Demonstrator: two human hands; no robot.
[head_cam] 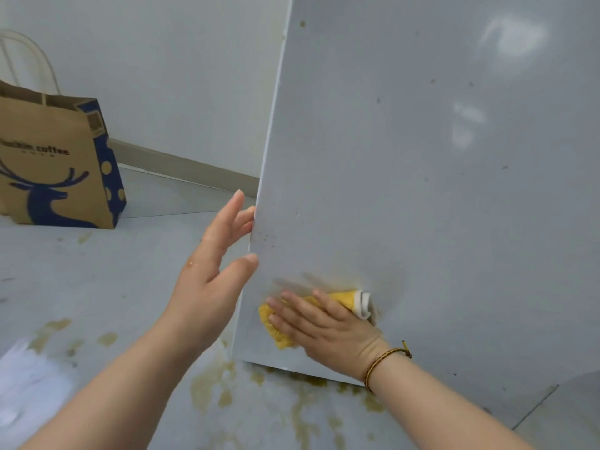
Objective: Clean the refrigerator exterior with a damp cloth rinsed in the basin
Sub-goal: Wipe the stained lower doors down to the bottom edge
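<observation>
Container: one brown paper bag [55,164] with a blue deer print stands upright on the floor [97,287], well apart from both hands, beyond and to the left of the left hand. Its mouth faces up; its contents cannot be seen from this angle.

Task item: the yellow cloth [279,336] lies flat against the grey side panel of the refrigerator [422,190], near the panel's lower left corner, directly under the right hand [324,329]. Its long axis runs diagonally, lower left to upper right. The white-trimmed end points up and right and shows just above the back of the hand near the wrist; the plain yellow end protrudes below the fingers at lower left.

Hands: the right hand is spread flat with straight fingers, pressing the cloth onto the panel; the fingertips are blurred. A thin cord bracelet [383,362] sits on that wrist. The left hand [211,280] is open with fingers extended, resting on the refrigerator's vertical edge just above the cloth, thumb on the side panel, fingers past the corner.

Condition: dark specks on the panel above the right hand; brownish stains [207,388] on the floor beneath both forearms.
</observation>
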